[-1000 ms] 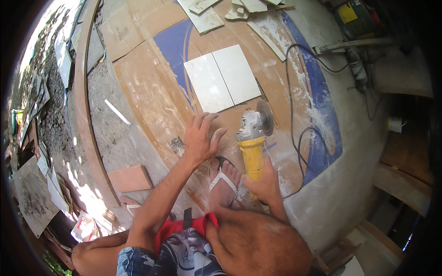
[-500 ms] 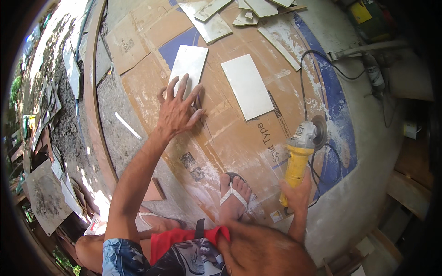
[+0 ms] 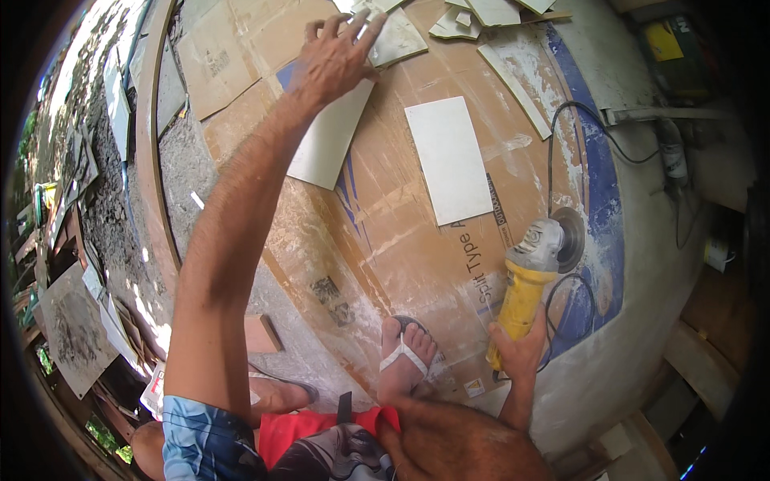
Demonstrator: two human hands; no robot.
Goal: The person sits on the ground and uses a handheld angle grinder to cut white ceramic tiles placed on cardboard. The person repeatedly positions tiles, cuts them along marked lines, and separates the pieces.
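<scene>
My left hand (image 3: 337,64) reaches far forward with its fingers spread, over the far end of a white tile (image 3: 333,148) and beside the loose tile pieces at the back. Nothing shows in its grasp; whether the fingertips touch a piece there I cannot tell. A second white tile (image 3: 449,160) lies flat to the right of the first. On the right, my right hand (image 3: 520,349) is wrapped round the yellow body of an angle grinder (image 3: 521,297). The grinder's disc (image 3: 569,239) points away from me, and its dark cord loops beside it.
Dusty cardboard (image 3: 385,264) covers the floor. Several cut tile pieces (image 3: 397,40) lie at the back, with a narrow tile strip (image 3: 513,90) near them. The black cord (image 3: 605,132) runs to the right. My sandalled foot (image 3: 405,357) rests on the cardboard.
My left hand has moved forward off the near part of the left tile, toward the pieces at the back. My right hand keeps holding the grinder. The view has shifted slightly.
</scene>
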